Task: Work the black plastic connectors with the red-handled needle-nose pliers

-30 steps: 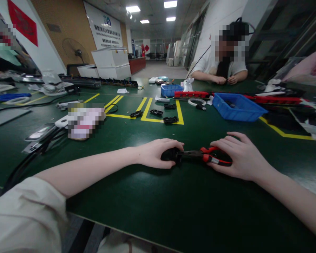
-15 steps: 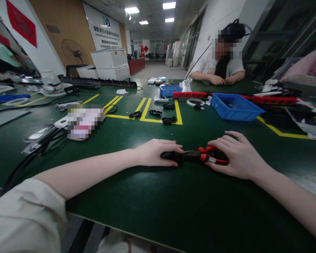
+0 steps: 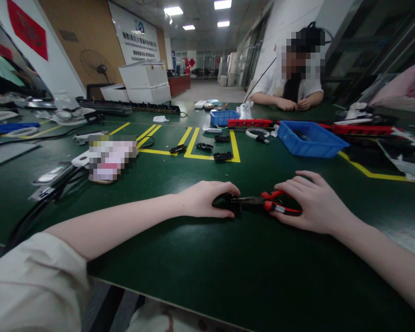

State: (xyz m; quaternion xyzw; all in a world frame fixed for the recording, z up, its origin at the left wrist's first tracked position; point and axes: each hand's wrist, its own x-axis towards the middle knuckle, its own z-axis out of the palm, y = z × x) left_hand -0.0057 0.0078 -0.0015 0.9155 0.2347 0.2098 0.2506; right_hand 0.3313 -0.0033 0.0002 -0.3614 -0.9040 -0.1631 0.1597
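My right hand is closed round the red handles of long-nose pliers, whose dark jaws point left. My left hand grips a small black part between thumb and fingers, low over the green table. The plier tips reach the upper side of that black part; whether they pinch it I cannot tell. Much of the part is hidden by my left fingers. Farther off, several similar small black parts lie in and beside a yellow-taped rectangle.
A blue bin stands at the right, a smaller blue bin behind. Red strips run between them. At the left lie a phone and black cables. Across the table sits another person.
My left index finger has lifted and curled, showing more of the black part and the plier tips. The pliers have shifted very slightly; both hands keep their places.
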